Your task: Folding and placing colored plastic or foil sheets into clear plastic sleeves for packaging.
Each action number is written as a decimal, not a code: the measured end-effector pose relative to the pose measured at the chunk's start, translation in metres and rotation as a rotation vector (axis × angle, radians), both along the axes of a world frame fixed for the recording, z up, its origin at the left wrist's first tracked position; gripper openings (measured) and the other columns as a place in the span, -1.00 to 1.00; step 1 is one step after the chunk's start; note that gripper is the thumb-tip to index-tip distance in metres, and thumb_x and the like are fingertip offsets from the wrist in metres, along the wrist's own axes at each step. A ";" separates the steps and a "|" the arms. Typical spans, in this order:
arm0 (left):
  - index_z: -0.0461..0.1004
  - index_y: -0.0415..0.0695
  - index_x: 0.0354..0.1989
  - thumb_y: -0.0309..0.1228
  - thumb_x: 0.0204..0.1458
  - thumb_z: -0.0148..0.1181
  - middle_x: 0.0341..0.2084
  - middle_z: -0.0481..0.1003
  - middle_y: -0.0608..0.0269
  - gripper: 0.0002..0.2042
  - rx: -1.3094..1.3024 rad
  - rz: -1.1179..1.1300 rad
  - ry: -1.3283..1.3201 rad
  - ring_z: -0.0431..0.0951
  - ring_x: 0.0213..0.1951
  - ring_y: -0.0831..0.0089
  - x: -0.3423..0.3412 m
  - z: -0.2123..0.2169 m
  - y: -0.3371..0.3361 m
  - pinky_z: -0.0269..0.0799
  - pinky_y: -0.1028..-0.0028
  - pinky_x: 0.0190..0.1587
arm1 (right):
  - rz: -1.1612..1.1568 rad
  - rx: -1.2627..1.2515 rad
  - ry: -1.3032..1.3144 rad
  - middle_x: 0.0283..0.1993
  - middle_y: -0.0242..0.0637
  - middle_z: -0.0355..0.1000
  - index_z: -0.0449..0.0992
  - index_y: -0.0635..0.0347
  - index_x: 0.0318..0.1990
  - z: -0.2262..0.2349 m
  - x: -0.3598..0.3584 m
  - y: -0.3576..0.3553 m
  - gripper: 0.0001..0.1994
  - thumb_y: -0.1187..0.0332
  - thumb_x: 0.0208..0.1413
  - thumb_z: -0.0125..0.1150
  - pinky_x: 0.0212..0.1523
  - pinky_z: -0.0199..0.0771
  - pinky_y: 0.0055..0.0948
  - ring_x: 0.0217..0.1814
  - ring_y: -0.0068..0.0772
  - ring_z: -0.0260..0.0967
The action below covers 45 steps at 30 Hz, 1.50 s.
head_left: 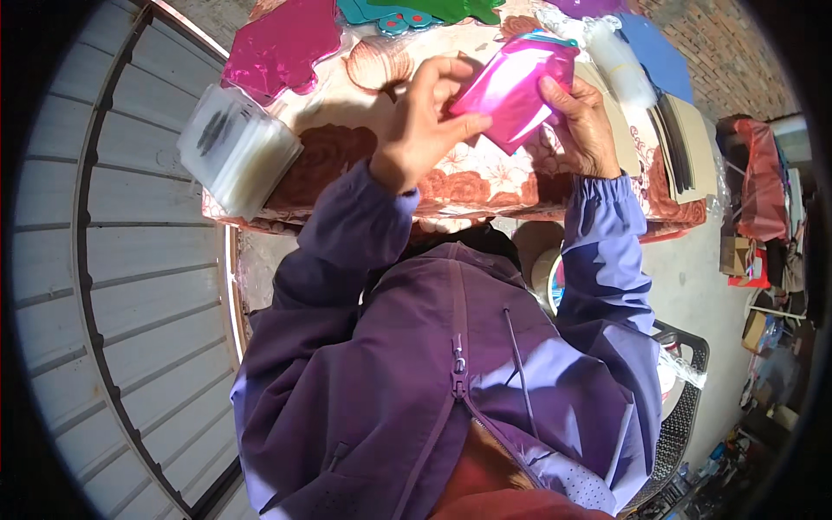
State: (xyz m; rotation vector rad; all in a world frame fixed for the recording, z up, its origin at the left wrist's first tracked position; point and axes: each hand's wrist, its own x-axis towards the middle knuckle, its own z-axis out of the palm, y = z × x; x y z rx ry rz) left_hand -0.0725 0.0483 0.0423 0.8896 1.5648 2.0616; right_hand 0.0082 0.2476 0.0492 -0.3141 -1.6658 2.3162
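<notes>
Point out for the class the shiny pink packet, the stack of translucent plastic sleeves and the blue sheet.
Shiny pink packet (516, 92), head view: front face.
Stack of translucent plastic sleeves (234, 147), head view: upper face.
Blue sheet (659, 59), head view: flat middle.

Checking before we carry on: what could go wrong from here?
The glossy pink packet might slip, since the right hand appears to grip it near one edge. The stack of clear plastic sleeves sits at the near-left edge of the table, so a sweep of the left hand could knock it off. Bright glare on the packet may hide creases.
</notes>
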 end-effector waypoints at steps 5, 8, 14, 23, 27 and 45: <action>0.42 -0.24 -0.17 -0.58 -0.07 0.36 -0.43 0.54 0.24 -0.71 0.045 0.140 0.132 0.52 -0.35 0.59 0.014 -0.009 -0.004 0.45 0.60 -0.29 | 0.043 -0.038 0.266 -0.32 -0.36 0.48 0.51 0.26 -0.17 -0.020 0.005 0.010 -0.83 0.39 0.14 0.24 -0.46 0.25 -0.64 -0.49 -0.62 0.22; 0.44 -0.24 -0.24 -0.57 -0.06 0.35 -0.44 0.53 0.26 -0.76 -0.005 0.198 0.192 0.52 -0.36 0.59 0.024 -0.004 -0.008 0.45 0.59 -0.31 | 0.020 -0.044 0.308 -0.32 -0.37 0.46 0.49 0.25 -0.16 -0.024 0.011 0.009 -0.82 0.37 0.14 0.24 -0.46 0.24 -0.64 -0.48 -0.61 0.23; 0.42 -0.30 -0.25 -0.65 0.02 0.25 -0.38 0.48 0.28 -0.84 -0.010 0.208 0.233 0.46 -0.30 0.64 0.037 0.004 -0.014 0.42 0.63 -0.21 | 0.021 -0.053 0.407 -0.33 -0.37 0.46 0.49 0.24 -0.18 -0.026 0.016 0.010 -0.81 0.34 0.13 0.26 -0.46 0.24 -0.63 -0.46 -0.59 0.25; 0.47 -0.34 -0.21 -0.56 0.08 0.23 -0.40 0.49 0.33 -0.85 0.015 0.235 0.286 0.43 -0.36 0.68 0.025 0.000 -0.013 0.37 0.65 -0.32 | -0.003 0.066 0.353 -0.33 -0.37 0.48 0.53 0.24 -0.23 -0.018 0.020 0.005 -0.85 0.37 0.11 0.29 -0.44 0.24 -0.61 -0.45 -0.60 0.28; 0.50 -0.32 -0.18 -0.56 0.05 0.24 -0.42 0.49 0.33 -0.82 -0.147 0.201 0.438 0.41 -0.39 0.68 0.013 0.007 -0.014 0.36 0.65 -0.35 | -0.010 0.236 0.249 -0.32 -0.38 0.49 0.57 0.24 -0.26 -0.013 0.024 0.007 -0.88 0.41 0.09 0.29 -0.43 0.26 -0.60 -0.43 -0.61 0.30; 0.58 -0.23 -0.33 -0.59 -0.22 0.28 -0.39 0.51 0.16 -0.80 -0.273 0.203 1.281 0.54 -0.34 0.27 0.003 -0.053 -0.055 0.49 0.37 -0.33 | 0.006 1.704 0.459 -0.11 -0.20 0.43 0.55 0.23 -0.10 -0.048 0.039 -0.042 -0.59 0.47 -0.26 0.25 -0.27 0.49 -0.37 -0.25 -0.28 0.40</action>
